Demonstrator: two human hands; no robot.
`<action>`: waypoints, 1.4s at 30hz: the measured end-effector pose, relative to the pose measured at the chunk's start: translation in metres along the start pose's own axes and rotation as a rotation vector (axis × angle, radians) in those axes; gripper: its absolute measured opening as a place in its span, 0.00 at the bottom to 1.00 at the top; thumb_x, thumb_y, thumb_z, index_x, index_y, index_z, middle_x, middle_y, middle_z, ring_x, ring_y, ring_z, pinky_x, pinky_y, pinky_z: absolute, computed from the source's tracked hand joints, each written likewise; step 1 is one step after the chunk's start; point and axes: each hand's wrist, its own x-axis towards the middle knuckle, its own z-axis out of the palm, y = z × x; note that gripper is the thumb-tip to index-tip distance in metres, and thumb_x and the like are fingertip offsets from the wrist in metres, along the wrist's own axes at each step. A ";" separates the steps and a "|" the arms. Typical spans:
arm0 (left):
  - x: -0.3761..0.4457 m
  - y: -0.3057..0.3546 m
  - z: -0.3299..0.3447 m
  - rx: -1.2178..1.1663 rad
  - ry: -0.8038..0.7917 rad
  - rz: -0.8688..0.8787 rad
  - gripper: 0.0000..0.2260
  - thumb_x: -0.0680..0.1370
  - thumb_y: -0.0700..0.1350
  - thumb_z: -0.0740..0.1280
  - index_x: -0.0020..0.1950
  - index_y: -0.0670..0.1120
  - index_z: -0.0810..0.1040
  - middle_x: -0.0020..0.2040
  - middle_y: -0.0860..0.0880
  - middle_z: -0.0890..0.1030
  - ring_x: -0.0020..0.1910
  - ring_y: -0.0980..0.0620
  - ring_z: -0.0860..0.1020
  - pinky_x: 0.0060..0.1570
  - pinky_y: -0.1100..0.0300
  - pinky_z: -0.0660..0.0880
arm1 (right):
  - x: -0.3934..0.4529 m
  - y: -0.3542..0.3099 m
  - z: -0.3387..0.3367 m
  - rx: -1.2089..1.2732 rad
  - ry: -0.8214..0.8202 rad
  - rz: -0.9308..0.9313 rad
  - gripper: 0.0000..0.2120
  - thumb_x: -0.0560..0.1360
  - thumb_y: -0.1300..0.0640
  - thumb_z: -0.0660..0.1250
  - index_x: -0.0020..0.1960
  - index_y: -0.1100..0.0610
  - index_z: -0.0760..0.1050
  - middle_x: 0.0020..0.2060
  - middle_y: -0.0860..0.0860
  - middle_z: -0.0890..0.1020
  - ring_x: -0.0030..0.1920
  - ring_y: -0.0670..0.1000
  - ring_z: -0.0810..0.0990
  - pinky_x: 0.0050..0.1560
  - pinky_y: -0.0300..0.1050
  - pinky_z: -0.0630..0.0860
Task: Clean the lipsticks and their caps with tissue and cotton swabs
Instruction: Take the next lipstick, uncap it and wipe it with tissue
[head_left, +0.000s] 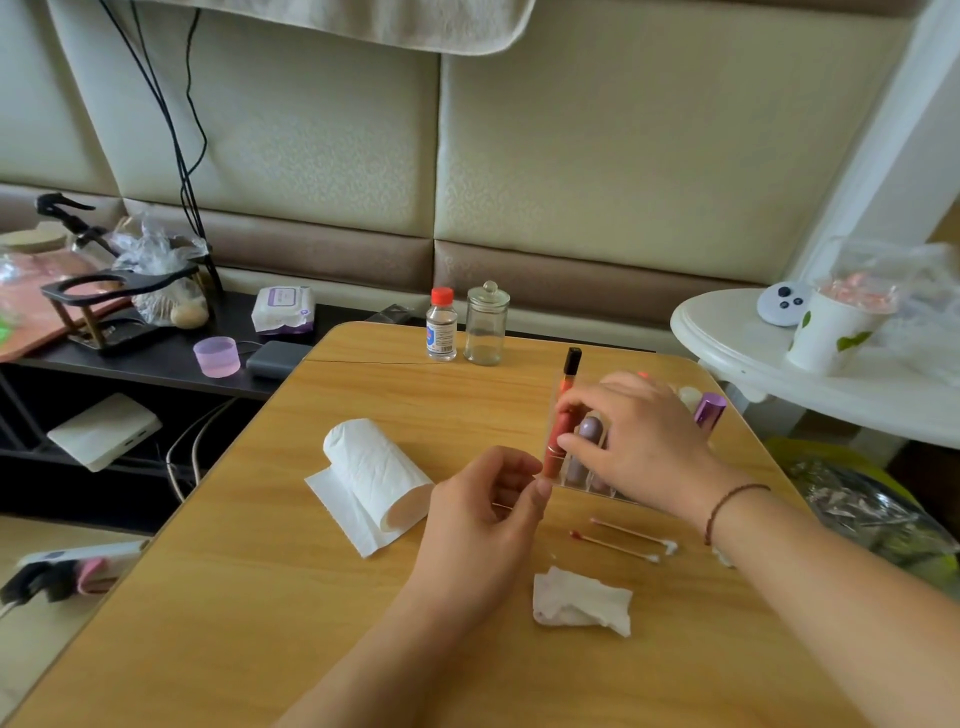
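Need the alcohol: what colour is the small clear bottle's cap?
Red cap, clearest in the head view.

Smooth wood-grain table (260, 597), embossed paper roll (371, 470)

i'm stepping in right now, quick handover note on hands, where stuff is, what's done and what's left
Right hand: fingers on the red lipstick in the clear organizer.
Left hand: loosely curled beside it, seemingly empty.
Two cotton swabs, red-stained at one end, and a crumpled tissue lie near the front; tissue roll to the left.
Done: some wiping, judging by the stains.
Left: cannot tell which lipsticks remain uncleaned.
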 end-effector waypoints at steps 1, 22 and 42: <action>0.000 0.000 0.000 -0.001 -0.001 -0.001 0.04 0.78 0.46 0.70 0.52 0.51 0.80 0.40 0.53 0.83 0.41 0.55 0.82 0.43 0.58 0.80 | -0.001 -0.001 -0.002 -0.043 -0.026 -0.007 0.16 0.72 0.34 0.58 0.56 0.38 0.73 0.46 0.42 0.78 0.53 0.51 0.75 0.59 0.57 0.71; -0.003 0.007 0.000 -0.059 0.016 0.032 0.05 0.78 0.49 0.69 0.54 0.54 0.79 0.42 0.52 0.83 0.42 0.54 0.82 0.44 0.54 0.80 | -0.030 -0.021 -0.041 0.348 0.186 0.067 0.06 0.73 0.51 0.72 0.47 0.45 0.76 0.52 0.40 0.83 0.60 0.47 0.79 0.58 0.37 0.76; -0.005 0.020 0.000 -0.669 -0.154 -0.116 0.11 0.73 0.50 0.72 0.46 0.42 0.84 0.43 0.42 0.82 0.47 0.45 0.81 0.51 0.56 0.76 | -0.100 -0.055 0.007 1.288 0.176 0.300 0.14 0.64 0.53 0.76 0.48 0.54 0.83 0.38 0.54 0.86 0.36 0.50 0.84 0.37 0.38 0.79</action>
